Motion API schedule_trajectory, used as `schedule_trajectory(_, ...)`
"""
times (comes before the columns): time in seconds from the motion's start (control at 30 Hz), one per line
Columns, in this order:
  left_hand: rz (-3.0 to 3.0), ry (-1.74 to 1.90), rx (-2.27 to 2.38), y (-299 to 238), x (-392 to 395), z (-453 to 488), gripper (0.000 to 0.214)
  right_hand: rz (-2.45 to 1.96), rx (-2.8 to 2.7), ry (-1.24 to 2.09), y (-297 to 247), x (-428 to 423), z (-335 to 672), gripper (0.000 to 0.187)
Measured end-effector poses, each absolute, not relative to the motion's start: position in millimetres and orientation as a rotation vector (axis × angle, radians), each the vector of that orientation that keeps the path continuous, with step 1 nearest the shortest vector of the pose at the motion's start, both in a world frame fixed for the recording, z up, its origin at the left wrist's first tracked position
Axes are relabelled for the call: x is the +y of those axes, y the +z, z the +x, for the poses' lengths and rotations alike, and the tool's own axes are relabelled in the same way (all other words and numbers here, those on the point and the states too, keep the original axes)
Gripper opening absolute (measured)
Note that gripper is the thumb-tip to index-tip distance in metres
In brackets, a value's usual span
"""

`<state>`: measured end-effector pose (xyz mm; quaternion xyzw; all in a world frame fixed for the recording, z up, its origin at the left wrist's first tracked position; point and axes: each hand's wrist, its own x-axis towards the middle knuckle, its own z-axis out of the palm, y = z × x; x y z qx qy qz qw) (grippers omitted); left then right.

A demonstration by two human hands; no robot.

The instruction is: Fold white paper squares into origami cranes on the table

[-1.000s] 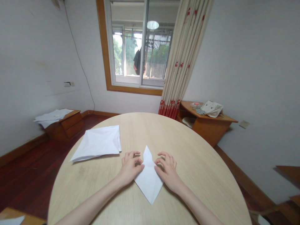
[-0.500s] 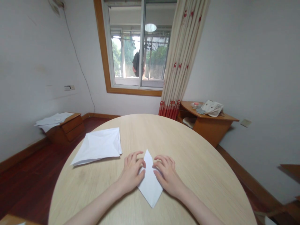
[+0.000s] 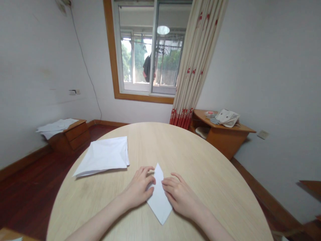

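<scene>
A white sheet of paper folded into a kite shape (image 3: 158, 201) lies on the round light-wood table (image 3: 200, 167), one point toward me and one away. My left hand (image 3: 140, 187) lies on its left edge, fingers flat and pressed down. My right hand (image 3: 179, 195) rests on its right edge, fingers stretched toward the middle fold. Both hands hold the paper down against the table; neither lifts it.
A stack of white paper sheets (image 3: 104, 155) lies on the table at the left. A low wooden cabinet (image 3: 69, 134) with papers stands by the left wall. A wooden corner stand (image 3: 220, 134) carries cloth items beside the curtain (image 3: 195, 63) and window.
Both hands have slid inward over the folded paper, narrowing its visible width, and their fingers have flattened from curled to stretched out. The view shifted slightly.
</scene>
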<state>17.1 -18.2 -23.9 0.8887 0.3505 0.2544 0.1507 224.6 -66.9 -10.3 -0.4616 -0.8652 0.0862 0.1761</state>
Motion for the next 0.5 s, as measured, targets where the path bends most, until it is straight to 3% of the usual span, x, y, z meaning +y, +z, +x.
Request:
schedule_trajectory(0.1, 2.561, 0.643, 0.921, -18.3, -14.4, 12.9, 0.015, -1.361, -2.462, 0.42, -0.7, -69.5, 227.7, 0.032)
schedule_trajectory(0.17, 2.566, 0.588, 0.861, -14.3, -11.9, 9.9, 0.035, -1.381, -2.474, 0.565, 3.8, -69.5, 231.0, 0.038)
schedule_trajectory(0.27, 2.582, 0.575, 0.807, -11.0, -10.1, 6.9, 0.06, -1.395, -2.477, 0.694, 3.8, -67.3, 235.3, 0.063)
schedule_trajectory(0.37, 2.612, 0.576, 0.77, -10.5, -10.6, 6.3, 0.072, -1.37, -2.483, 0.702, -1.2, -64.8, 237.2, 0.077)
schedule_trajectory(0.5, 2.624, 0.546, 0.771, -11.0, -12.1, 7.3, 0.075, -1.346, -2.495, 0.671, -4.5, -64.1, 237.4, 0.077)
